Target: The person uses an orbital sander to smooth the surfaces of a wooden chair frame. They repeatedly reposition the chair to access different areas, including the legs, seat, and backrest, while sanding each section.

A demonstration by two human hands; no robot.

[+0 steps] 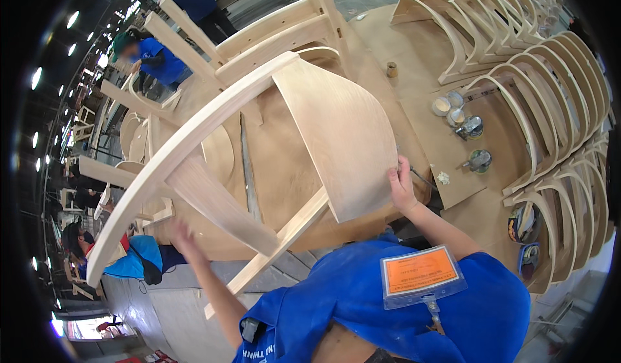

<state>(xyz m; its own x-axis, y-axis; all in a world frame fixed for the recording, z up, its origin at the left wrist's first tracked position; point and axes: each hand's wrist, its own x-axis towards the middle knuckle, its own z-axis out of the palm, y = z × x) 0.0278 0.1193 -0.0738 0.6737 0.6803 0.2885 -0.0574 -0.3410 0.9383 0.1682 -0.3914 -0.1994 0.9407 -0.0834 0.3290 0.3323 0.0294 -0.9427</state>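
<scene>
A furniture workshop is indicated by rows of curved wooden frames (561, 98), a paper-covered workbench (381, 46), blue-clad workers (165, 62) and ceiling lights (37, 78).

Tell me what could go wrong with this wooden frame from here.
The wooden frame might tip or twist: the right hand is at the edge of its broad panel, while the left hand, blurred, looks free of it. A swing to the right could perhaps knock over the open cups or scrape against the stacked curved pieces.
</scene>
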